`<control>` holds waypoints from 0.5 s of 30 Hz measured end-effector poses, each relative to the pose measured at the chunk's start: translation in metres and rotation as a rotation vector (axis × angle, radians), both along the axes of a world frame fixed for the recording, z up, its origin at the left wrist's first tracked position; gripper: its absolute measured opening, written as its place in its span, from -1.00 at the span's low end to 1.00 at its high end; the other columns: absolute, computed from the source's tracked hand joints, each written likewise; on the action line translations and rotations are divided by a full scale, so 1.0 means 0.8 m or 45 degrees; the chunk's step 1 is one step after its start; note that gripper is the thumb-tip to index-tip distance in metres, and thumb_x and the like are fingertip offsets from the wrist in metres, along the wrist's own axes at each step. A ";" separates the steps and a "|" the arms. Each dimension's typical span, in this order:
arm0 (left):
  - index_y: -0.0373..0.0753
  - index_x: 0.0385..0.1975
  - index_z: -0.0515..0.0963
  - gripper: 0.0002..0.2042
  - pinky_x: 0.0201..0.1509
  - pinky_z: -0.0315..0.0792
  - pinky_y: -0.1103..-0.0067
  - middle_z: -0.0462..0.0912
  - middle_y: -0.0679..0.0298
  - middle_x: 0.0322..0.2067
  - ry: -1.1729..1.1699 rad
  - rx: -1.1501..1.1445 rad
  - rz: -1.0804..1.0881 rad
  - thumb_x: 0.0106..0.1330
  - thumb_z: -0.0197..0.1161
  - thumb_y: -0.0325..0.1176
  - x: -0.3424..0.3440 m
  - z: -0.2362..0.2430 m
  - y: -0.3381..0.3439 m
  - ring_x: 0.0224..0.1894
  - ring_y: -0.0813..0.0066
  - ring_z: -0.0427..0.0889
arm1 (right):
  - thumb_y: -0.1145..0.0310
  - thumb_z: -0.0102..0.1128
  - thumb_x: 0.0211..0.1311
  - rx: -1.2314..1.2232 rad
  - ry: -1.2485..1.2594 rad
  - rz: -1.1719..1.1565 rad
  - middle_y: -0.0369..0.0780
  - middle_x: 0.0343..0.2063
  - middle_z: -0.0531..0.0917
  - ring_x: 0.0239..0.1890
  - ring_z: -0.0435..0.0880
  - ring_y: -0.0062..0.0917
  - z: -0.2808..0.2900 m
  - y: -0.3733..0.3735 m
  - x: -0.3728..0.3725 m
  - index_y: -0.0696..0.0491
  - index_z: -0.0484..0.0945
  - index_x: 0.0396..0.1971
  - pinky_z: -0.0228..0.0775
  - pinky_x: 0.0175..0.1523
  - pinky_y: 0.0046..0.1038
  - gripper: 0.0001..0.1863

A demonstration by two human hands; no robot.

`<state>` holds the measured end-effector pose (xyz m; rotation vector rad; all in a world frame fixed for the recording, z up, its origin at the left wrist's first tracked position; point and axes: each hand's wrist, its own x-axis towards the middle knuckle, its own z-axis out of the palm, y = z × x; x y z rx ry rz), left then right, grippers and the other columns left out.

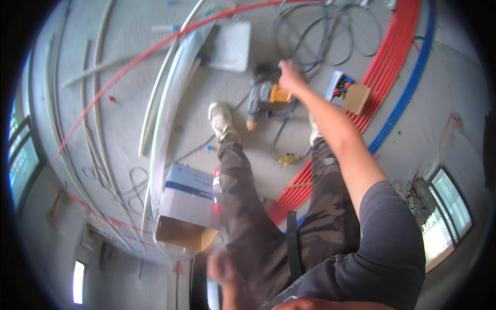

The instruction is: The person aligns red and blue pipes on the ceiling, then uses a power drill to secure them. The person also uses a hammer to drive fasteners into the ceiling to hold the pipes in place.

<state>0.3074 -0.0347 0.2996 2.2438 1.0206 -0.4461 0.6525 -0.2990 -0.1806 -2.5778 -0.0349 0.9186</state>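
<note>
My right arm reaches forward over the floor. At its end my right hand is closed, with curled fingers, over the right edge of a dark grey and yellow tool. What the fingers hold, if anything, cannot be made out. The tool lies between my feet, and a dark cable runs beside it. Low in the view, by my left thigh, my left hand is smeared by motion. It is nearest to an open cardboard box with white and blue sides. A bottle with a red label is next to that box.
A small open box of red and blue parts sits right of the tool. Red pipes and blue pipes run along the right. White pipes lie left, near a pale sheet. Coiled cable lies ahead; a yellow plug lies nearer.
</note>
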 end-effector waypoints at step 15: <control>-0.40 -0.01 0.67 -0.74 -0.02 0.58 0.56 0.80 0.20 -0.23 0.793 -0.643 0.596 0.33 0.31 -0.50 -0.274 -0.042 0.260 -0.18 0.48 0.72 | 0.21 0.43 -0.22 -0.037 0.710 1.002 -0.03 -0.41 0.76 -0.28 0.77 -0.05 0.171 -0.029 -0.055 -0.01 0.79 -0.36 0.61 -0.12 -0.07 -0.67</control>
